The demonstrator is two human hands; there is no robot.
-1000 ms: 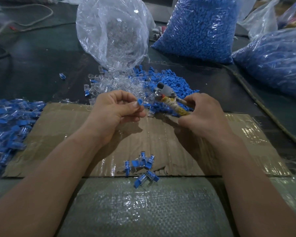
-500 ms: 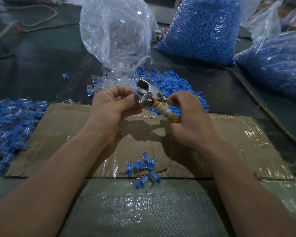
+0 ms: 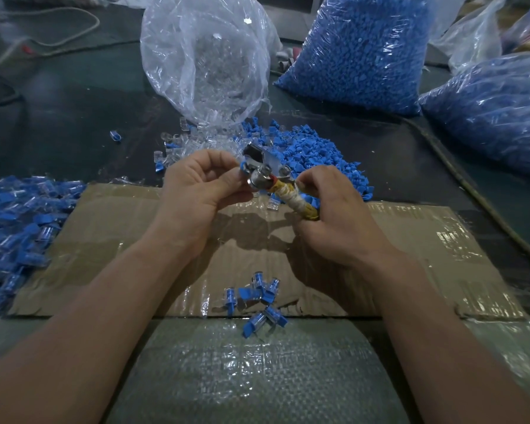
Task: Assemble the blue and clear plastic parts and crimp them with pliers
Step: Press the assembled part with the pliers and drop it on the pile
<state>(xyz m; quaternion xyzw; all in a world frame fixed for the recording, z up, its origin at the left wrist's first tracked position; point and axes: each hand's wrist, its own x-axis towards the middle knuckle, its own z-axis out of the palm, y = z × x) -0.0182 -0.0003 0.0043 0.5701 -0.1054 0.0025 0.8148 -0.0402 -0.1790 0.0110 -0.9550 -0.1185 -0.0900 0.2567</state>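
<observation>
My left hand (image 3: 196, 191) pinches a small blue and clear plastic part (image 3: 244, 172) between thumb and fingers. My right hand (image 3: 334, 221) grips the tape-wrapped handles of the pliers (image 3: 268, 175), whose metal jaws sit against the part at my left fingertips. Both hands hover above the taped cardboard sheet (image 3: 104, 228). Loose blue parts (image 3: 312, 154) and clear parts (image 3: 193, 142) lie in a mixed heap just behind my hands. Several assembled blue-and-clear pieces (image 3: 257, 298) lie on the cardboard's near edge.
An open clear bag of clear parts (image 3: 205, 62) stands behind the heap. A full bag of blue parts (image 3: 364, 50) and another (image 3: 496, 108) stand at back right. A pile of assembled pieces (image 3: 16, 234) lies far left. A cord (image 3: 459, 175) runs along the right.
The pliers swung left from beside my right hand to meet the part at my left fingertips. My right hand came closer to the left one.
</observation>
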